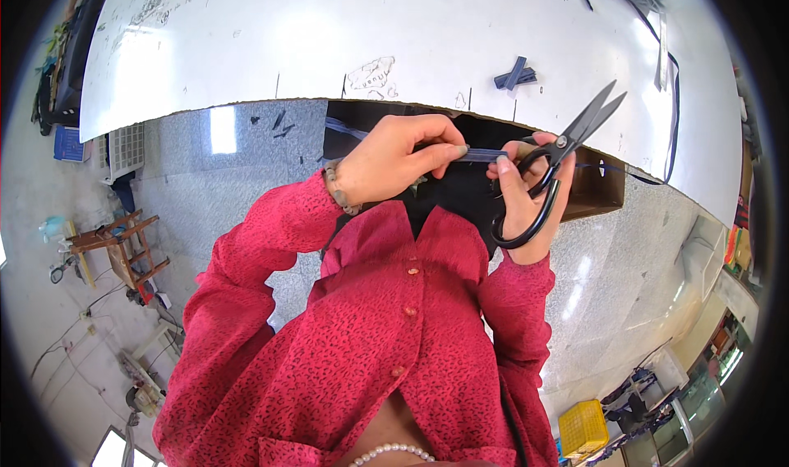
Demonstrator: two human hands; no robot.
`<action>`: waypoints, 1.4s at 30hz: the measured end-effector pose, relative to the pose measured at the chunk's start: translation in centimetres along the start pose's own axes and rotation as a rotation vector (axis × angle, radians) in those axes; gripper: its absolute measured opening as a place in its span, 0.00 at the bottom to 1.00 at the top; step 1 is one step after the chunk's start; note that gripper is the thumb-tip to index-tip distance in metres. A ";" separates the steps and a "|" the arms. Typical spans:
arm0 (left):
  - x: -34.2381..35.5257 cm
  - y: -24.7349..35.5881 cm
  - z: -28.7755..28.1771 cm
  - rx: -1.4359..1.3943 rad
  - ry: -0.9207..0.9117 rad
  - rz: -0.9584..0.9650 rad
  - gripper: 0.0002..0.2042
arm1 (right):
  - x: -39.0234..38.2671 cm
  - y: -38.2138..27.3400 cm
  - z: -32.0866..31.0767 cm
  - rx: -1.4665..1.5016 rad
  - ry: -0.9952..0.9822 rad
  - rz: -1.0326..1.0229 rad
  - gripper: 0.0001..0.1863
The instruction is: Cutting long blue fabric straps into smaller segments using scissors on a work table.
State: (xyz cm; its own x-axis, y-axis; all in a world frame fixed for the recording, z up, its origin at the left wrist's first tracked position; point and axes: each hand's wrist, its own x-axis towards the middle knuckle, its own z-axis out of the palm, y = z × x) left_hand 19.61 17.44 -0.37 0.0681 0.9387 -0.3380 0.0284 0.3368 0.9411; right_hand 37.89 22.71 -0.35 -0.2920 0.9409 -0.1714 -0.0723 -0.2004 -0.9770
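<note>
My left hand (390, 159) pinches a dark blue zipper-like strip (481, 154) between thumb and fingers; the strip runs out to the left below the white tabletop's edge. My right hand (526, 204) holds black-handled scissors (593, 113), their slightly parted blades pointing up and to the right, and also pinches the strip between thumb and finger. Both hands are in front of my body, near the table's front edge, with the span of strip between them.
The white table (214, 56) bears short dark strips (516, 76) and a long dark tape (675, 113). An open brown box (600, 187) is beneath it. A wooden chair (123, 249) stands left; a yellow crate (582, 426) is at lower right.
</note>
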 end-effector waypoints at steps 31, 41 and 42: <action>2.1 -0.4 -2.1 0.553 0.109 0.407 0.07 | 1.9 0.0 0.3 -0.131 0.204 0.009 0.23; 2.7 -0.2 -2.5 0.264 0.057 0.176 0.07 | 2.1 0.2 0.6 -0.154 0.224 -0.027 0.24; 2.8 -0.1 -2.6 0.266 0.056 0.178 0.07 | 2.2 0.1 0.5 -0.160 0.220 -0.032 0.24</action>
State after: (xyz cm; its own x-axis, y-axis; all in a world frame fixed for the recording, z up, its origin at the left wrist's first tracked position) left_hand 17.24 20.18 -1.39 0.0409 0.9862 -0.1607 0.2807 0.1430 0.9491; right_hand 36.73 24.58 -0.78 -0.0764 0.9862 -0.1469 0.0783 -0.1410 -0.9869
